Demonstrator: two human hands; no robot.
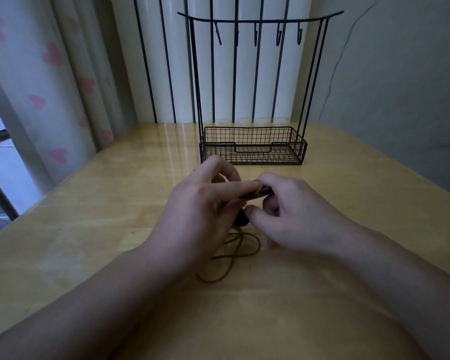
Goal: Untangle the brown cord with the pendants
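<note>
Table: one, pale wood, glossy, bearing everything else.
Curtain: one, pale with pink hearts, hanging at the table's left edge.
Rack: one, black wire, upright at the far middle of the table; a curved top bar on thin posts, with a basket at its foot.
Hooks: five counted, hanging from the top bar, nothing on any of them.
Basket: one, a low wire tray with a dipped front rim; nothing shows inside it.
Hands: two, meeting just in front of the basket, above the table's middle.
Left hand: forefinger and thumb pinch a long dark pendant; a turn of cord crosses the forefinger tip.
Right hand: fingers curled, its forefinger touching the same pendant from the other end; whether it truly grips it cannot be told.
Cord: one, brown, thin; it hangs from the hands and lies in crossing loops on the table between the wrists.
Pendants: two visible, both dark: the long pendant between the fingertips, and a rounder one hanging just beneath, between the thumbs.
</note>
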